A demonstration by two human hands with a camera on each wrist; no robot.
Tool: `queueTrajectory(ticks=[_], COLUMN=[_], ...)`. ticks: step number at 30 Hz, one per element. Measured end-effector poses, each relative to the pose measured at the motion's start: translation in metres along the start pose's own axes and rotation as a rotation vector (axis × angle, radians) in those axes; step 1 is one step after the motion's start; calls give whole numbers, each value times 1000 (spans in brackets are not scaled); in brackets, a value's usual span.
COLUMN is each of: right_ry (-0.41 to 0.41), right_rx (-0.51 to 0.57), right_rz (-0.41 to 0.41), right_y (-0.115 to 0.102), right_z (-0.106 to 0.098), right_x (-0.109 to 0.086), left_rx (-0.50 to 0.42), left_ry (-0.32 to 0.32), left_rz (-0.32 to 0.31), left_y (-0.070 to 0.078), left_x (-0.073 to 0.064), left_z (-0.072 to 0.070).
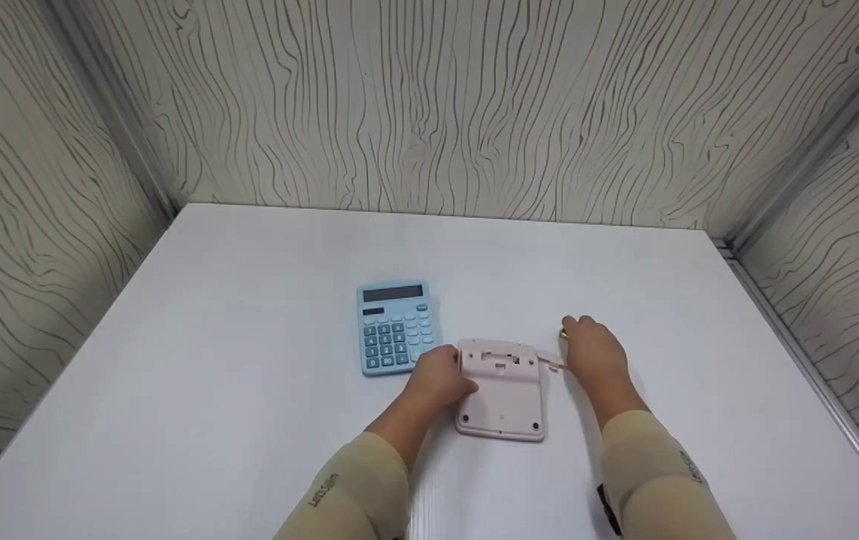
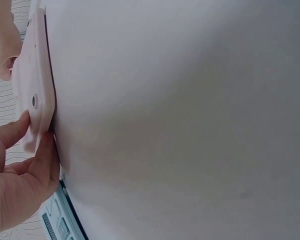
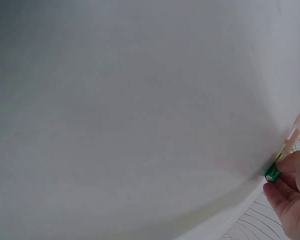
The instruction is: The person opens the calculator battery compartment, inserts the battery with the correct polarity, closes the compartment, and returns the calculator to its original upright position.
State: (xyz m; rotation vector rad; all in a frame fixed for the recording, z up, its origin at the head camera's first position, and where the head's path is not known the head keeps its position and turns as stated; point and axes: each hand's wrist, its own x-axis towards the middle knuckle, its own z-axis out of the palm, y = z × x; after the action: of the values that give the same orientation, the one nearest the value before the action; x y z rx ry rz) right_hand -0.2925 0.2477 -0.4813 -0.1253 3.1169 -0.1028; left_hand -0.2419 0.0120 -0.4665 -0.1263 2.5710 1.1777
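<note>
A pink calculator (image 1: 503,401) lies face down on the white table, its battery slot uncovered near the top edge. My left hand (image 1: 440,377) grips its left side, thumb on the back and fingers at the edge, as the left wrist view shows. To the right, my right hand (image 1: 596,352) pinches a green battery (image 3: 273,173) close over the table. A slim pink battery cover (image 1: 552,361) reaches from beside the calculator to the right hand's fingers, which partly hide it. Most of the battery is behind the fingers in the head view.
A light blue calculator (image 1: 397,328) lies face up, just left of the pink one and behind my left hand. The white table (image 1: 211,315) is bounded by wood-grain patterned panels (image 1: 414,105) at the back and sides.
</note>
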Motion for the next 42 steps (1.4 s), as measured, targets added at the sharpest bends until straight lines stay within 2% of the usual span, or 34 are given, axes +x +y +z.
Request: queueTrajectory(ticks=[7, 17, 24, 30, 36, 42], right_ry=[11, 43, 53, 84, 133, 127], right_rx=[-43, -15, 117, 257, 356, 462], right_rz=[-17, -26, -29, -51, -110, -126], right_y=[-2, -5, -15, -34, -53, -69], right_z=[0, -1, -16, -30, -38, -40], right_x=[0, 1, -1, -3, -8, -14], left_rx=[6, -9, -22, -2, 0, -10], left_ry=[4, 2, 2, 8, 5, 4], left_rz=[2, -25, -31, -3, -10, -18], left_y=[1, 3, 2, 0, 0, 0], left_x=[0, -1, -1, 0, 0, 1], left_z=[0, 0, 0, 1, 0, 1])
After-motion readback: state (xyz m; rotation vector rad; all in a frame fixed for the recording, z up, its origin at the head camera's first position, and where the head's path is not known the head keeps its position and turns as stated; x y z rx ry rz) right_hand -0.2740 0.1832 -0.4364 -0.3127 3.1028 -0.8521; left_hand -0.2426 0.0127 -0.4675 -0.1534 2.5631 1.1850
